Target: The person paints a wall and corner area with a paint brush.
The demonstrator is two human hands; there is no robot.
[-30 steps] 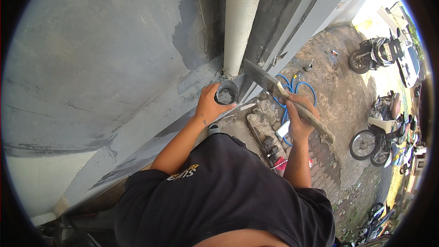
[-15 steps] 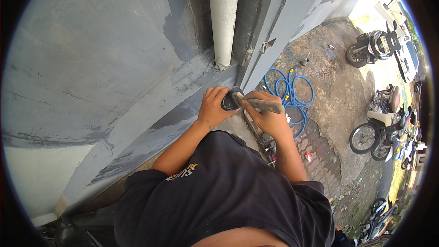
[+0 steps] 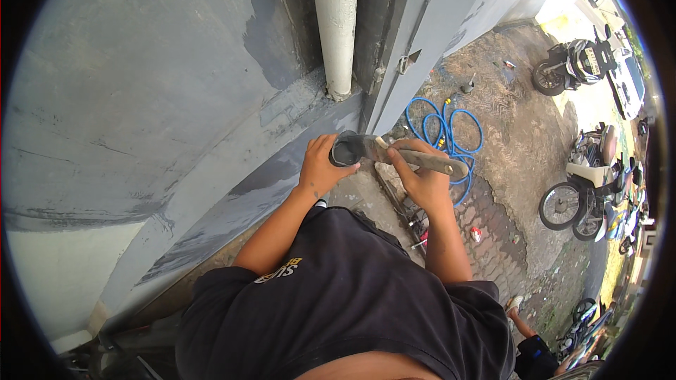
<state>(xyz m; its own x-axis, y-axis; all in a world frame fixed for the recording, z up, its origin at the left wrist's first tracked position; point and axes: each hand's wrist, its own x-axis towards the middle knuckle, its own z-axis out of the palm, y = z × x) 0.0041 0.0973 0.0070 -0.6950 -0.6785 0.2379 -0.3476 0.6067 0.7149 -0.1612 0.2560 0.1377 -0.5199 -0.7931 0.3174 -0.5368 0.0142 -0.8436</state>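
Note:
My left hand (image 3: 322, 163) is wrapped round a small dark cup (image 3: 341, 156) in front of my chest, its open top facing up. In my right hand (image 3: 424, 176) is a paintbrush (image 3: 422, 160), gripped by its worn wooden handle, which has a hole near the end. The brush's dark grey, paint-coated head lies over the right side of the cup's mouth; I cannot tell how far its tip reaches inside. Beyond the hands stands a grey wall (image 3: 162, 91) with darker patches, and a whitish vertical pipe (image 3: 336, 24) runs down beside it.
A coiled blue hose (image 3: 482, 134) lies on the ground to the right, near a grey door frame (image 3: 422, 42). Farther right stand motorcycles (image 3: 563, 204). A red and white scrap (image 3: 476, 234) lies on the paving. Another person's leg (image 3: 522, 325) shows at lower right.
The brush has shifted right, and more of its dark head now shows outside the cup. My left hand and the cup moved slightly left. Another person's leg has come into sight at lower right.

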